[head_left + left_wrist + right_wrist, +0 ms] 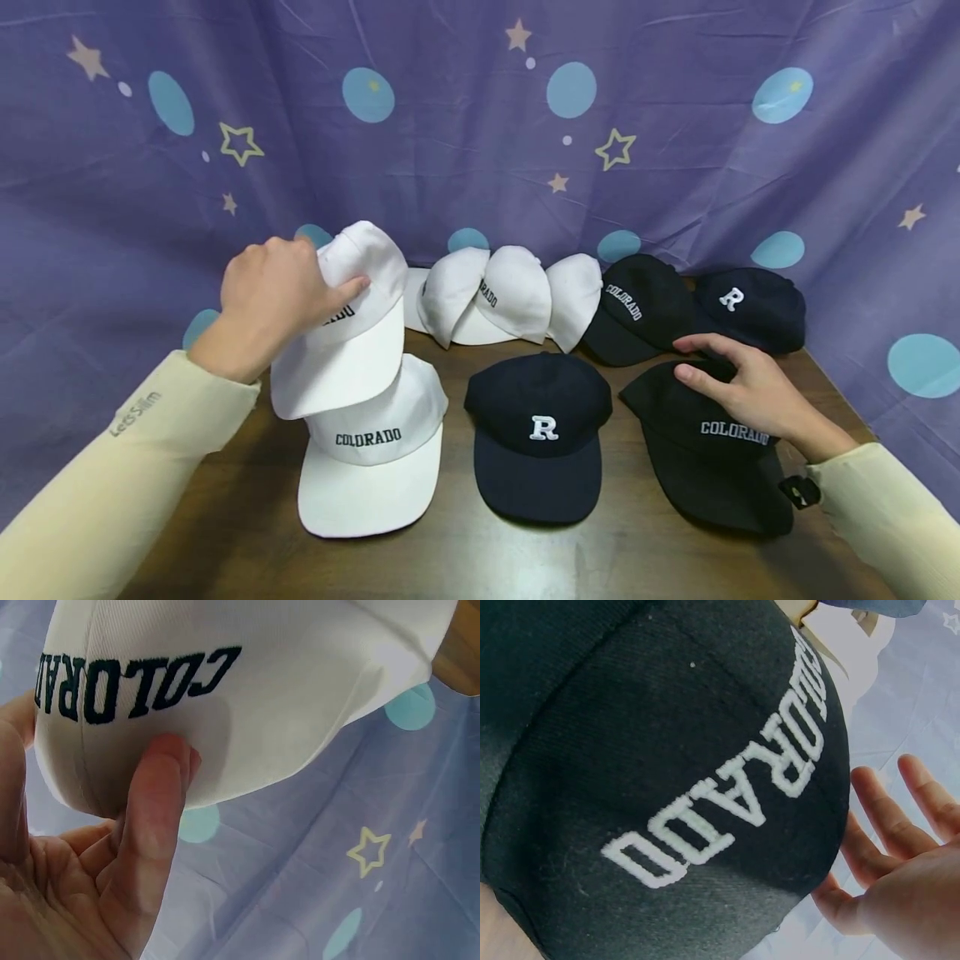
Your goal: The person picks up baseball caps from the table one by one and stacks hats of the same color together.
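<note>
left hand (270, 304) grips white COLORADO cap (348, 325) above second white cap (371, 450) | right hand (750, 387) fingers spread over black COLORADO cap (705, 454) on surface (247, 542) | navy R cap (540, 433) between | more caps behind

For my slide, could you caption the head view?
Left hand grips a white cap; right hand rests on a black cap.

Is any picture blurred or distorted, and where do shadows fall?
Head view: sharp, edges bowed by a wide lens, soft shadows under the caps on the table. Left wrist view: the thumb shades the white cap. Right wrist view: the black cap fills the frame, lettering sharp.
</note>
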Demonstrator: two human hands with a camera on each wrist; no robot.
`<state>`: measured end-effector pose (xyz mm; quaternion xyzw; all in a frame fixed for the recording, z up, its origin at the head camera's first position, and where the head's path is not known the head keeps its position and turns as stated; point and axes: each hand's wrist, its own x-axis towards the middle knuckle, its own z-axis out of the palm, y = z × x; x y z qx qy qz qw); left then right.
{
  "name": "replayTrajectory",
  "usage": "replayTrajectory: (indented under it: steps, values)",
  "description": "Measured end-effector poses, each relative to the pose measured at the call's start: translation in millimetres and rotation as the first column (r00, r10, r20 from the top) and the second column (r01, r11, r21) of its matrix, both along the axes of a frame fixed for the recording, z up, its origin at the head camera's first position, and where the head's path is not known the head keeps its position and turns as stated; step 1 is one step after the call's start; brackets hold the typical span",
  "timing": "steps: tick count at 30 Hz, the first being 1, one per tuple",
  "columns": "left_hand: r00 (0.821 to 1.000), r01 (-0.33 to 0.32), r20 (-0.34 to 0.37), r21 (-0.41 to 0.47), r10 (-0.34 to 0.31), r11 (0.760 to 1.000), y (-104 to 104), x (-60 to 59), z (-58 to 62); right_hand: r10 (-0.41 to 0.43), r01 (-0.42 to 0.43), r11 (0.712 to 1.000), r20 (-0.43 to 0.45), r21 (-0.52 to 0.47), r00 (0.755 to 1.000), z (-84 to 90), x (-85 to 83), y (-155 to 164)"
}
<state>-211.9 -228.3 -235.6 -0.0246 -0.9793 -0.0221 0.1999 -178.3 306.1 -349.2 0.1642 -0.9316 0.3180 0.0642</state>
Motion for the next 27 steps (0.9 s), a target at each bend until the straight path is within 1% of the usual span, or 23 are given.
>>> replayTrajectory:
  steps: [6,11,15,22,27]
  values:
    - [0.999,0.011,0.040,-0.011,-0.010,1.000,10,11.5,-3.3,0.004,-0.004,1.000,0.002,-0.001,1.000,-0.2,-0.2,-1]
    - [0.999,0.027,0.046,-0.016,-0.026,0.999,17,19.2,-6.9,0.008,-0.008,1.000,0.004,-0.002,1.000,0.5,0.3,-2]
    - [0.998,0.041,0.055,-0.039,-0.039,0.998,22,25.5,-7.9,0.006,-0.006,1.000,0.002,-0.001,1.000,1.1,1.1,-1]
    - [0.997,0.072,-0.013,-0.099,-0.073,0.993,32,38.9,-15.7,0.001,-0.001,1.000,0.004,0.004,1.000,0.2,1.2,-1]
    - [0.997,0.074,-0.013,-0.132,-0.076,0.988,42,47.4,-22.0,0.004,-0.004,1.000,-0.001,0.009,1.000,-1.3,0.7,-2]
